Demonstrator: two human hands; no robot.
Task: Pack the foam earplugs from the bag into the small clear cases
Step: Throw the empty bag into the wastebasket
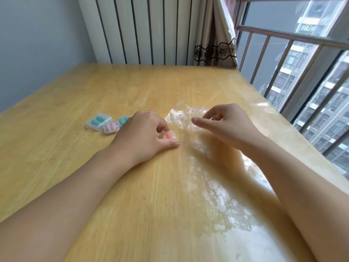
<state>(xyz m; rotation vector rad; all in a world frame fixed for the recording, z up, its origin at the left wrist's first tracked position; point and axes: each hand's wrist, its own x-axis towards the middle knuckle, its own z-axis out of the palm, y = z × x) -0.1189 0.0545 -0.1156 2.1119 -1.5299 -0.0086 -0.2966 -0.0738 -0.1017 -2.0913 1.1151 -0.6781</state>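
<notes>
Orange case [167, 136]: we are pinching it under our left hand [144, 133].
Bag [186, 118]: lying just right of it, nearer our right hand [224, 123], which is hovering loose, holding nothing.

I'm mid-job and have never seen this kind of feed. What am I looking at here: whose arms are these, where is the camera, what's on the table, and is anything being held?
No machine here: these are a person's two bare arms, filmed by one wide-angle camera worn on their head, looking forward and down.

The left hand rests on the wooden table, its fingers curled on a small clear case with orange earplugs. The right hand hovers over a crumpled clear plastic bag; its fingers are loosely curled, and it seems to hold nothing, though the far fingertips are close to the bag.

Left of the hands lie three more small cases: one with teal earplugs, one with pink earplugs, and a second teal one, partly hidden behind the left hand. I can see no earplugs in the bag.
</notes>
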